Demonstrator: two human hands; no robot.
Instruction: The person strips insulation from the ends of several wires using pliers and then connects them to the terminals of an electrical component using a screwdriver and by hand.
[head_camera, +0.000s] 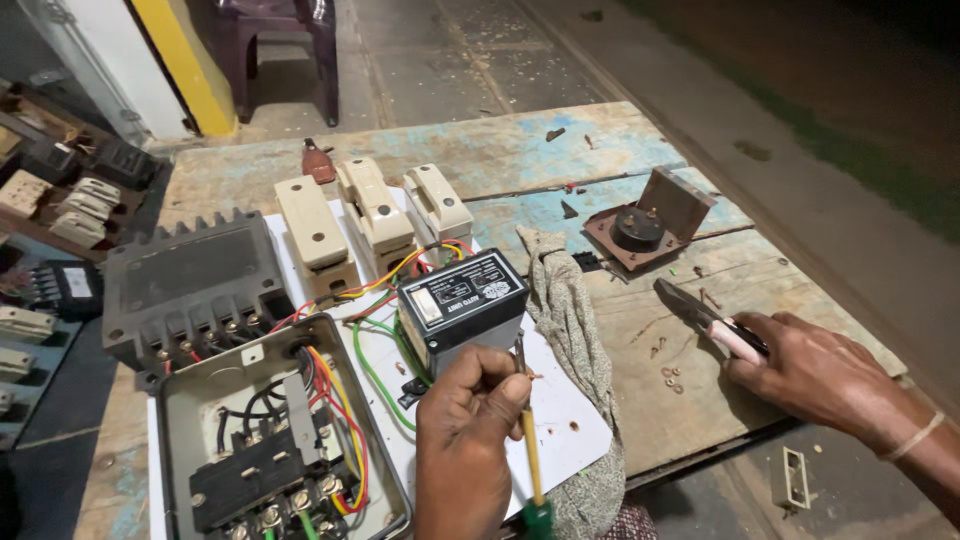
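My left hand (470, 420) grips a screwdriver (532, 455) with a yellow shaft and a green end, its tip up against the lower right corner of a black box-shaped unit (465, 305). Red, yellow and green wires run from that unit to an open grey metal enclosure (175, 400) with black terminals inside. My right hand (815, 375) rests on the wooden table (520, 150) at the right, closed on the pale handles of dark pliers (690, 308) whose jaws point left.
Three cream fuse carriers (372, 210) and a black finned block (190, 280) stand behind the unit on a white board (565, 410). A grey cloth (575, 320), a brown plate with a round black part (640, 232) and loose washers (668, 375) lie nearby.
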